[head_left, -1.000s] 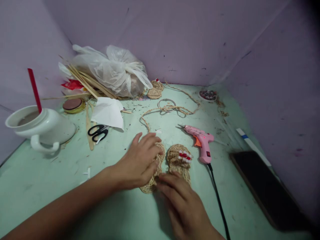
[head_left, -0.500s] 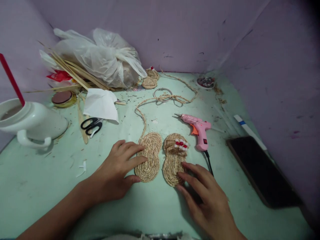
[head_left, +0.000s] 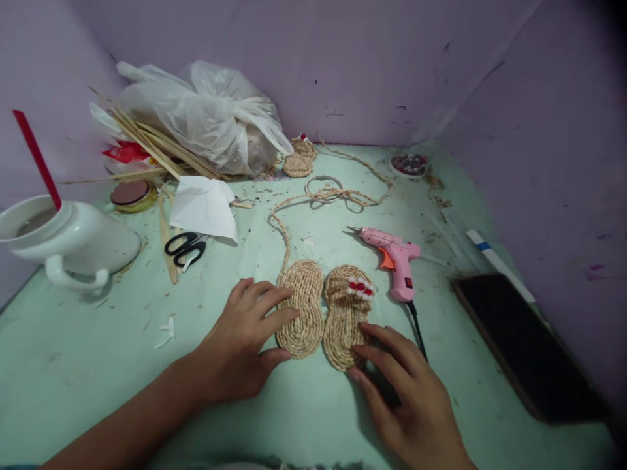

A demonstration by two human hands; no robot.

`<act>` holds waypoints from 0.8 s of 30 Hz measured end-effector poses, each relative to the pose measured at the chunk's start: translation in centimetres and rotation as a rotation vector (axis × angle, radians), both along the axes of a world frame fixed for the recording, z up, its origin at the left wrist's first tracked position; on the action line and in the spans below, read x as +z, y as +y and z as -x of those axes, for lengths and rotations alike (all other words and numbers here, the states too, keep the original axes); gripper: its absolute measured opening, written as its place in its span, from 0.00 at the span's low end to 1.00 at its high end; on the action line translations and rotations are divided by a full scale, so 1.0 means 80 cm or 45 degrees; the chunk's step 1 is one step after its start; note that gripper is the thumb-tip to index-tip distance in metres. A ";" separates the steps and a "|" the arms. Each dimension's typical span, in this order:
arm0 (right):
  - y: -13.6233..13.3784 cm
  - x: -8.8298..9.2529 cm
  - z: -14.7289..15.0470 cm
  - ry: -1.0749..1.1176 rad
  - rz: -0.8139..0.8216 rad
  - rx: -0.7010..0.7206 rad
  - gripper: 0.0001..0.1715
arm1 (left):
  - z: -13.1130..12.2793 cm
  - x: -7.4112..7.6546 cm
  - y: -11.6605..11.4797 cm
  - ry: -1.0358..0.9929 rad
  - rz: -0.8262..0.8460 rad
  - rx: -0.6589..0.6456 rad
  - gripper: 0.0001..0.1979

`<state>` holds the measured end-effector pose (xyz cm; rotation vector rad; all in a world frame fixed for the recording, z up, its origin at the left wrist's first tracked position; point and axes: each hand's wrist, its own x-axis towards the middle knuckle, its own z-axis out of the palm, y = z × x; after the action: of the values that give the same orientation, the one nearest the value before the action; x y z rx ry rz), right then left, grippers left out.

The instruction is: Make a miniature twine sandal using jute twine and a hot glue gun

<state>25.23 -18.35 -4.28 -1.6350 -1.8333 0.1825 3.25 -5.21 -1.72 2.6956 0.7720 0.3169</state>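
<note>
Two small woven-rope slipper soles lie side by side, their inner edges touching or nearly so. My left hand (head_left: 249, 339) holds the plain sole (head_left: 304, 307) by its left edge, fingers on top and thumb at the lower edge. A strand of braided rope (head_left: 283, 232) runs from the top of this sole to a loose bundle farther back. My right hand (head_left: 404, 378) holds the beaded slipper (head_left: 343, 333) at its lower right edge, fingertips on the rope and thumb by the heel. Red and white beads (head_left: 361, 287) sit on its strap.
Right of the slippers lies a pink glue gun (head_left: 394, 254), beside a dark phone (head_left: 524, 346). Scissors (head_left: 186, 248), white paper (head_left: 204, 207) and a white mug (head_left: 83, 235) with a red straw are left. Behind are a plastic bag (head_left: 210, 117), another small slipper (head_left: 300, 160) and a bead dish (head_left: 409, 165).
My left hand has shifted the plain sole right, closing the narrow gap to the beaded slipper. The whole view has moved slightly; my right hand keeps its place on the beaded slipper.
</note>
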 end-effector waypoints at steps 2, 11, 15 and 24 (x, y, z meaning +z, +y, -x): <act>0.000 -0.001 0.000 0.000 -0.011 -0.012 0.13 | 0.003 0.002 -0.002 0.016 0.013 -0.014 0.26; -0.005 -0.002 -0.007 0.061 -0.003 -0.120 0.10 | 0.021 0.006 0.004 -0.128 -0.147 0.196 0.18; -0.004 -0.007 -0.010 -0.045 -0.012 -0.085 0.10 | 0.016 -0.003 0.002 -0.151 -0.130 0.218 0.16; 0.001 -0.013 -0.011 -0.201 -0.039 -0.098 0.12 | -0.001 -0.009 -0.015 -0.097 0.011 0.213 0.24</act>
<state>26.11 -18.28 -5.34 -1.7377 -1.8752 -0.0091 3.32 -6.40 -2.41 2.5992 0.9757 0.4518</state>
